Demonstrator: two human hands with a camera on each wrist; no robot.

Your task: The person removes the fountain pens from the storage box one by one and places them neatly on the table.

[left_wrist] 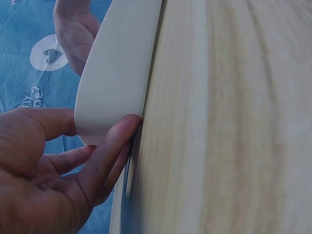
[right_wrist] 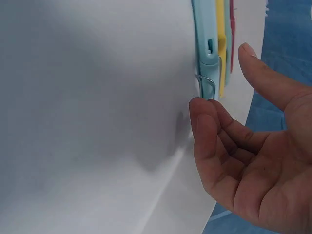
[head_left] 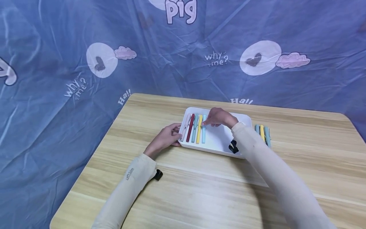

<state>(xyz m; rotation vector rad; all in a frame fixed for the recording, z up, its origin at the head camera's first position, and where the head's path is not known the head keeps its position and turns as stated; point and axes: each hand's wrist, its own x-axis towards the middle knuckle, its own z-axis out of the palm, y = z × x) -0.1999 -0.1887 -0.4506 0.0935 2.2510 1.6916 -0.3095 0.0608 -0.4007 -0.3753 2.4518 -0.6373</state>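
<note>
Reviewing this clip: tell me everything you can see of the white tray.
The white tray is shallow and rectangular, with rounded corners, low walls and a smooth surface that looks like plastic. It rests on the wooden table, floor upward. Five pens lie side by side in its left part. The left hand grips its left end. The right hand reaches over it; the right sleeve hides its near right corner.
</note>
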